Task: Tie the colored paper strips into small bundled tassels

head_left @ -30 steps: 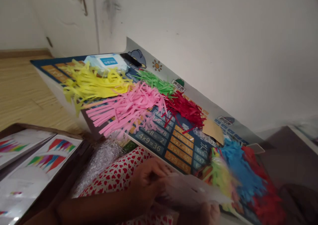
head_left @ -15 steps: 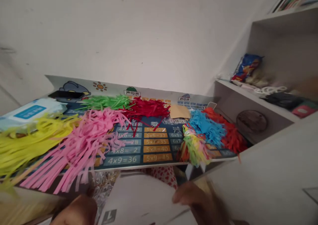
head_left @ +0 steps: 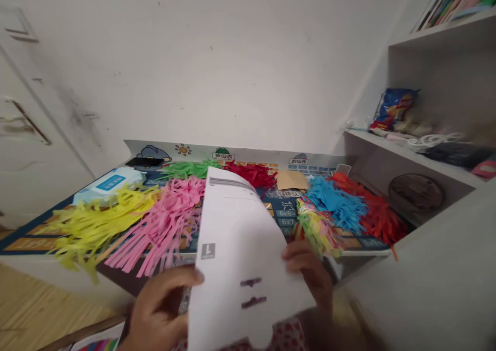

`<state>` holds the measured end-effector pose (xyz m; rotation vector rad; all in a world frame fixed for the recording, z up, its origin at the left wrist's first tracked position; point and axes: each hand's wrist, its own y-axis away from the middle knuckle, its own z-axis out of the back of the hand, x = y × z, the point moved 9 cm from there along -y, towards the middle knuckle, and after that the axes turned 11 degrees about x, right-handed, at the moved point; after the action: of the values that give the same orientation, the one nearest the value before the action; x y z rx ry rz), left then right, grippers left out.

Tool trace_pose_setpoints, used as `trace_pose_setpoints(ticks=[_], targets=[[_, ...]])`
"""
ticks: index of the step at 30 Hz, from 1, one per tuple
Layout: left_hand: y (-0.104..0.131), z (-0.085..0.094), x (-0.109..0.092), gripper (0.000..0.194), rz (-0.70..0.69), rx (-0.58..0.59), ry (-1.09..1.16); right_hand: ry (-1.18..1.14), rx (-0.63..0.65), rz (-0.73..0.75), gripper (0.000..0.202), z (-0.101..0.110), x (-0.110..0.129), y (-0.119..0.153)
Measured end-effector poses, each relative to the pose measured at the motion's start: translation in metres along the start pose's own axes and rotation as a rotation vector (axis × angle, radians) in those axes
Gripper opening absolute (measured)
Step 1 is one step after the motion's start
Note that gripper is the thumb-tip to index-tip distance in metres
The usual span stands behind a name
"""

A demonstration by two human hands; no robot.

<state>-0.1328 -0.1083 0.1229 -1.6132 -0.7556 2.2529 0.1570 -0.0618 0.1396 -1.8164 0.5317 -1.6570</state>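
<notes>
White tabbed paper sheet is held by 2 edges between half-curled left fingers and right fingers; creasing is best avoided by light, even pressure.

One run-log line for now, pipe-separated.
left hand: holds white sheet | right hand: holds sheet's opposite edge | table: yellow strips, pink strips, blue strips

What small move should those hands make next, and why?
Perhaps lower the card slightly: the left hand and right hand hold it up by opposite edges, and it blocks the view of part of the chart behind.
</notes>
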Motion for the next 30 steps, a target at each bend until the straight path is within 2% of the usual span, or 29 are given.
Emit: trace_pose_setpoints(ticks=[2,4,7,11,14,16,22,30], targets=[[-0.007,-0.024,0.016,0.025,0.025,0.083,0.055,-0.019,-0.019,-0.048,0.024,-0.002,-0.029,0.011],[-0.003,-0.044,0.041,0.026,0.108,0.101,0.158,-0.033,-0.077,-0.106,0.034,0.0,-0.061,0.031],[0.024,-0.067,0.084,0.032,0.311,0.053,0.265,0.026,-0.209,-0.237,0.036,0.005,-0.099,0.071],[0.067,-0.093,0.121,0.039,0.554,0.06,0.29,0.147,-0.288,-0.482,0.033,0.004,-0.124,0.118],[0.085,-0.103,0.133,0.039,0.631,0.056,0.286,0.195,-0.29,-0.761,0.044,0.0,-0.137,0.142],[0.092,-0.107,0.137,0.035,0.645,0.058,0.264,0.202,-0.312,-0.857,0.048,-0.003,-0.14,0.15],[0.103,-0.112,0.14,0.024,0.64,0.065,0.22,0.193,-0.455,-0.896,0.054,-0.007,-0.145,0.155],[0.117,-0.119,0.151,0.022,0.65,0.082,0.223,0.202,-0.497,-0.906,0.057,-0.009,-0.15,0.155]])
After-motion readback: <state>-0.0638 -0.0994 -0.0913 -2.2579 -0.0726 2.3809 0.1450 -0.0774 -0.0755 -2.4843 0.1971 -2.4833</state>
